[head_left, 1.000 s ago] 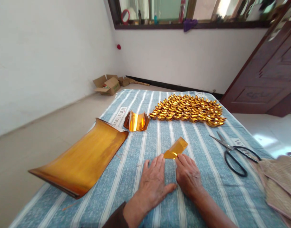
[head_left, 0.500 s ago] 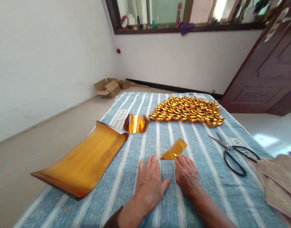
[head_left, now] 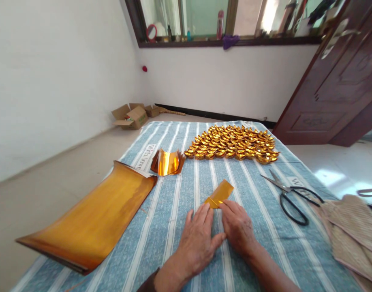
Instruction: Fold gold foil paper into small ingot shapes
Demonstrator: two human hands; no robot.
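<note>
A folded strip of gold foil paper (head_left: 223,191) lies slantwise on the striped cloth in front of me, its near end creased over. My left hand (head_left: 196,239) rests flat with fingers stretched, fingertips touching the strip's near left corner. My right hand (head_left: 237,223) has its fingers closed at the near right edge of the strip; the thumb is mostly hidden. Beyond the strip, a small pile of cut gold sheets (head_left: 168,163) curls up. Rows of folded gold paper ingots (head_left: 231,142) cover the far part of the cloth.
A stack of large gold foil sheets (head_left: 91,219) lies at left on the cloth-covered table (head_left: 161,251). Black-handled scissors (head_left: 291,190) lie partly open at right, near a beige fabric piece (head_left: 353,231). Cardboard boxes (head_left: 131,117) sit on the floor; a brown door (head_left: 332,89) stands at right.
My left hand has moved forward and right, bringing its fingertips onto the strip's near corner. The right hand stays at the strip's edge. The view has shifted slightly.
</note>
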